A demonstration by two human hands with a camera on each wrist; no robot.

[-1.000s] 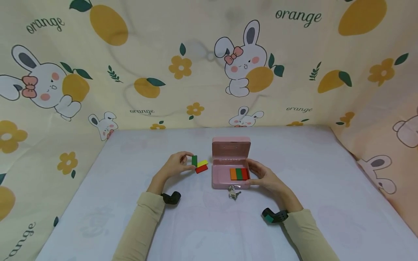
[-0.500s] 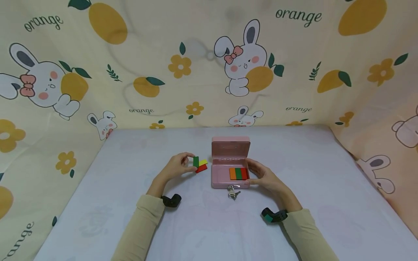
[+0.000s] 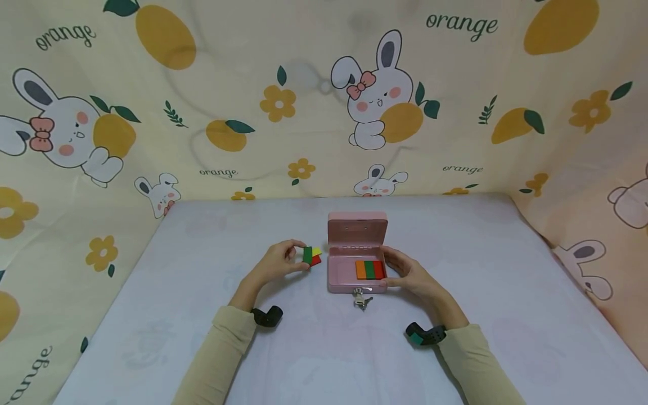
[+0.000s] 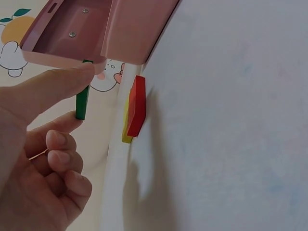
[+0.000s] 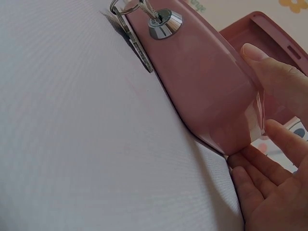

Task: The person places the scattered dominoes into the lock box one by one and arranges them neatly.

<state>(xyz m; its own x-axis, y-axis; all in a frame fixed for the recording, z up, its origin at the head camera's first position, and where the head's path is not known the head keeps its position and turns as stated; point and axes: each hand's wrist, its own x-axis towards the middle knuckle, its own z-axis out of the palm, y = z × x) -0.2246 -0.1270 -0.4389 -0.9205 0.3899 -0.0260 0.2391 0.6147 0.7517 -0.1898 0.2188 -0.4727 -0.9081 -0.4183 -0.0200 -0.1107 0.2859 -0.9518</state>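
Note:
My left hand pinches a green rectangular block between thumb and index finger, off the table. Its other fingers are curled toward the palm in the left wrist view. Just beyond the green block, a yellow block and a red block lie together on the table, left of a pink metal cash box. The box's lid stands raised. Inside, at the right, orange, green and red blocks lie side by side. My right hand holds the box's right side, thumb near the front corner.
Keys hang from the silver lock at the box's front. The white table spreads around the box. Behind it hangs a cream cloth printed with rabbits and oranges. Each wrist wears a black camera.
The left hand has moved the green block slightly right and toward me, so it now partly covers the yellow and red blocks in the head view. The right hand and box have stayed put.

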